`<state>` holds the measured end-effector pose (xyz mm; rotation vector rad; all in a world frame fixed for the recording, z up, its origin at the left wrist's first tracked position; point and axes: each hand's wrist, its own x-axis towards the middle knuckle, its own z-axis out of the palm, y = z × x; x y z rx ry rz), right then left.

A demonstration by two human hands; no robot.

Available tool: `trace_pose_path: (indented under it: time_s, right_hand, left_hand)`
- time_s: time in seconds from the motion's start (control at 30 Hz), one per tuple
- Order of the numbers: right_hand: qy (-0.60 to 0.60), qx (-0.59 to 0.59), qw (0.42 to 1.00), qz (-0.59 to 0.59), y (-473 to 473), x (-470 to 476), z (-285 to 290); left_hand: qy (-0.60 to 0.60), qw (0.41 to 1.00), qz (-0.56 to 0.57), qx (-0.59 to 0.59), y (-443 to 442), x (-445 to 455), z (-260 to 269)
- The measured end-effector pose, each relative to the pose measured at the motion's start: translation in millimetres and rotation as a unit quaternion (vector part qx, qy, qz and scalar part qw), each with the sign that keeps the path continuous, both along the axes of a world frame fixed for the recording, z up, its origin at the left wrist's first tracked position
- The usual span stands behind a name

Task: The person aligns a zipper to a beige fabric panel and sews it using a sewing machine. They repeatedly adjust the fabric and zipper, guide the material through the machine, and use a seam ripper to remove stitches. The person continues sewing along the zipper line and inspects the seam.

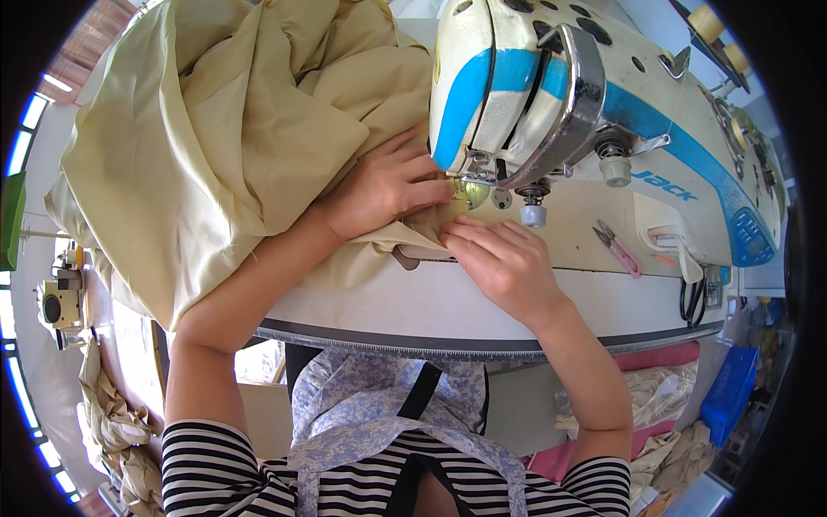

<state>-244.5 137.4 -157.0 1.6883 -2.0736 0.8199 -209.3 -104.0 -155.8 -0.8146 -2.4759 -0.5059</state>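
Observation:
A large heap of satiny beige fabric (213,129) covers the left of the sewing table and drapes over my left forearm. My left hand (391,184) presses on the cloth just left of the needle area of a white and blue Jack industrial sewing machine (517,84). Below the needle area, my right hand (497,258) pinches the fabric's near edge, fingertips together. A small lamp glows yellow at the needle. The needle and presser foot are mostly hidden behind the machine head and my fingers.
Pink-handled thread snips (618,249) lie on the machine bed, right of my right hand. Black-handled scissors (692,302) rest near the table's right end. A measuring tape strip (400,346) runs along the front edge. A blue bin (730,394) stands lower right. Another machine (61,304) is at far left.

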Motion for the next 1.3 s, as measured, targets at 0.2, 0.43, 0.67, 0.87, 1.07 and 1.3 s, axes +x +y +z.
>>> trace_pose_path:
  time_s: [0.2, 0.43, 0.67, 0.87, 1.07, 1.3]
  right_hand:
    - [0.009, 0.007, 0.999, -0.034, -2, -3, -2]
    - [0.019, -0.001, 0.999, -0.034, -5, -5, -6]
    - [0.004, -0.016, 1.0, -0.025, -2, 0, -14]
    - [0.018, -0.014, 0.999, -0.048, -2, -7, -25]
    - [0.018, 0.001, 0.999, -0.032, -11, 22, -7]
    - [-0.147, -0.049, 0.976, -0.154, 87, 81, 23]
  left_hand:
    - [0.023, 1.0, 0.011, -0.001, -5, -7, -1]
    - [0.029, 0.999, 0.01, 0.012, -7, -10, -2]
    - [0.018, 1.0, 0.017, 0.011, -3, -4, 0]
    - [0.041, 0.984, 0.168, 0.045, 6, 8, 54]
    - [-0.121, 0.949, 0.288, 0.029, -68, -12, 50]
    - [-0.209, 0.936, 0.241, -0.148, -114, 83, 23]
